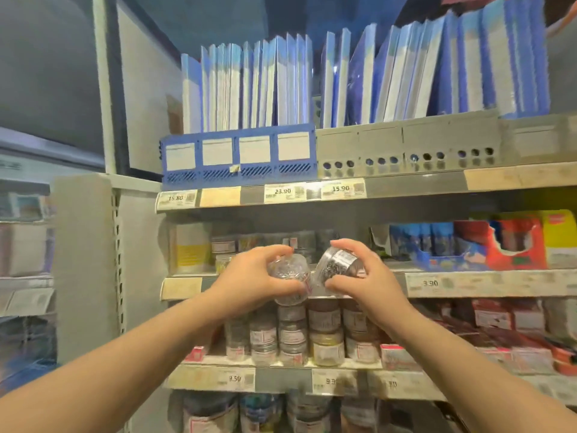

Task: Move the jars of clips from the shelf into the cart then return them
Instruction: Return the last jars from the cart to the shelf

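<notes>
My left hand [249, 279] grips a clear plastic jar of silver clips [288, 276], tilted, in front of the middle shelf's edge [452, 284]. My right hand [365, 276] grips a second clear jar of dark clips [337, 265] with a white label, tilted toward the first. The two jars nearly touch. More jars of clips [249, 245] stand at the back of that shelf, partly hidden by my hands. Several stacked jars [324, 332] fill the shelf below. No cart is in view.
Blue file folders [281, 85] stand in blue and grey holders on the top shelf. Red and blue boxes [499, 242] sit to the right on the middle shelf. A grey shelf upright [84, 260] stands at left. Price labels line the shelf edges.
</notes>
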{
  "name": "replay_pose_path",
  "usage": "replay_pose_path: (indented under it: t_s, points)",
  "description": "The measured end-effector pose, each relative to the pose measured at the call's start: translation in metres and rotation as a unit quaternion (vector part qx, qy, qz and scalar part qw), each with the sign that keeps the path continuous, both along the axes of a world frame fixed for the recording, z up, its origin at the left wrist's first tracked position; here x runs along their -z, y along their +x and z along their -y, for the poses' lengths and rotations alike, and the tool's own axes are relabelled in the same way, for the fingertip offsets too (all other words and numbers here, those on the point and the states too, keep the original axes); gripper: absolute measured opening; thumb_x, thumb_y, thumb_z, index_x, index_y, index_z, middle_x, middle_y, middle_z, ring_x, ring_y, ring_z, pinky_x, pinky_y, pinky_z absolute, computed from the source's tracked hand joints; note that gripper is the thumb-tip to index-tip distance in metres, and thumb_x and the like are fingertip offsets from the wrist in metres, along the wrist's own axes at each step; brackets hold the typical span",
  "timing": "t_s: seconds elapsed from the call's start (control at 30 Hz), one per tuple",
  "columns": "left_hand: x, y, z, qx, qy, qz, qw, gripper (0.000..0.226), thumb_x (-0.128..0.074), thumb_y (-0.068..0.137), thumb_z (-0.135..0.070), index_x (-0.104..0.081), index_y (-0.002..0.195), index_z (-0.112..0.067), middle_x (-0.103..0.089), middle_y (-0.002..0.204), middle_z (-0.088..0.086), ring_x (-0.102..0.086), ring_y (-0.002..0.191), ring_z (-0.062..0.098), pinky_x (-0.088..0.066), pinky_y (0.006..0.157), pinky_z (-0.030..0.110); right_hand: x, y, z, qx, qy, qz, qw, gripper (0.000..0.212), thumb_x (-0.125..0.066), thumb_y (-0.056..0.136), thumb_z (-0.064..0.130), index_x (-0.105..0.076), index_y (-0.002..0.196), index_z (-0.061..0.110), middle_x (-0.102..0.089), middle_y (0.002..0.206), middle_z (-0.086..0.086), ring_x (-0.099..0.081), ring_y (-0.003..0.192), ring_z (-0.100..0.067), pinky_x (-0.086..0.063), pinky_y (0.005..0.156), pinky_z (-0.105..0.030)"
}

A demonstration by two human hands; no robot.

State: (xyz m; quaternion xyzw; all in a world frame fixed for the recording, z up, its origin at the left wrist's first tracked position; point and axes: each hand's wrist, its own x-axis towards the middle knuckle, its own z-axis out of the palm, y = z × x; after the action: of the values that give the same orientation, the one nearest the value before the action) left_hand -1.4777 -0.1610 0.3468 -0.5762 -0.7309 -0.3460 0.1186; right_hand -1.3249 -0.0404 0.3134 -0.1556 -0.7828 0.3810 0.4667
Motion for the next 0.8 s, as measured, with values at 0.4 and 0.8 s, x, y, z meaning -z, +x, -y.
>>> replay_pose_path:
  t_s: [0.4, 0.8]
  points:
    - [-0.03, -0.055, -0.119, -0.004, 0.025, 0.036, 0.999, 0.056, -0.077, 0.069, -0.04, -0.055, 0.12, -0.034, -0.058, 0.107, -0.018, -0.055, 0.092, -0.006, -0.041, 0.067, 0.004, -0.073, -0.055, -0.147, 0.081, 0.05, 0.211, 0.973, 0.049, -0.077, 0.072, 0.027, -0.042, 0.106, 0.019, -0.048, 0.097, 0.001, -0.044, 0.074, -0.007, -0.035, 0.055, -0.021]
    - [-0.033, -0.084, -0.143, -0.011, 0.003, 0.007, 1.0, 0.057, -0.075, 0.069, -0.043, -0.056, 0.122, -0.035, -0.059, 0.114, -0.02, -0.054, 0.108, 0.0, -0.04, 0.085, 0.013, -0.064, -0.1, -0.164, 0.104, 0.19, 0.402, 0.89, 0.05, -0.076, 0.073, 0.039, -0.05, 0.112, 0.02, -0.056, 0.108, 0.002, -0.053, 0.095, -0.017, -0.044, 0.072, -0.027]
